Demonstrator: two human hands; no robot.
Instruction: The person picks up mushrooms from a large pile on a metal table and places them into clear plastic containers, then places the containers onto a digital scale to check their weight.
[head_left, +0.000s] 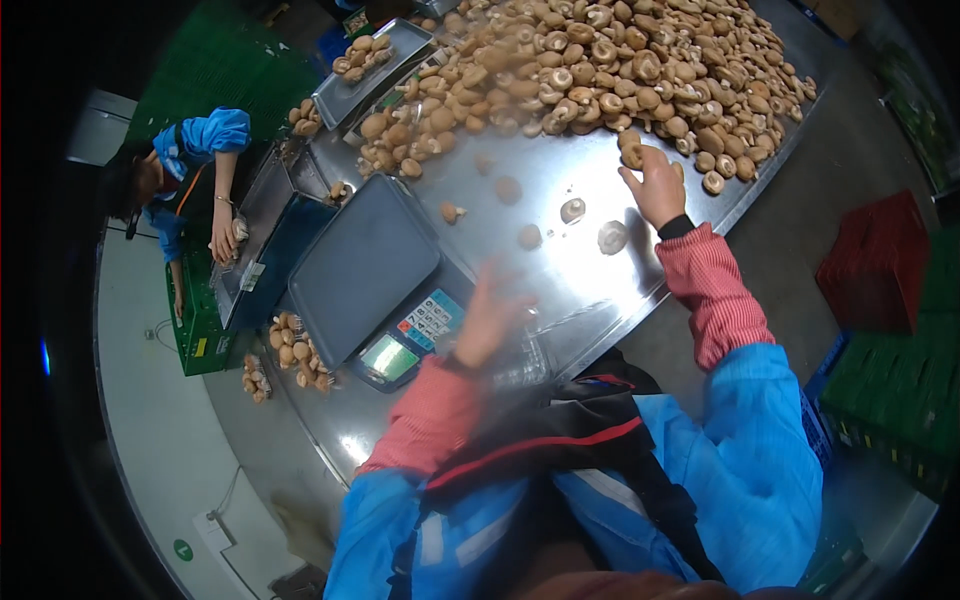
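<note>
My right hand (658, 187) is at the near edge of a large heap of shiitake mushrooms (600, 67), its thumb and fingers around a brown-capped mushroom (632, 156). Blurred by motion, my left hand (486, 319) is over the table's near side, fingers apart, with no held thing visible. Below and beside it are clear plastic trays (525, 360), partly hidden by the hand and sleeve. Several loose mushrooms lie between my hands and the heap, among them a pale one (613, 237) and one on its side (451, 212).
A digital scale with a grey pan (367, 262) stands left on the steel table (480, 240). Packed mushrooms (298, 349) lie beyond it. A co-worker (180, 165) reaches over a green crate (202, 330). Red crates (874, 262) and green crates (892, 375) are stacked right.
</note>
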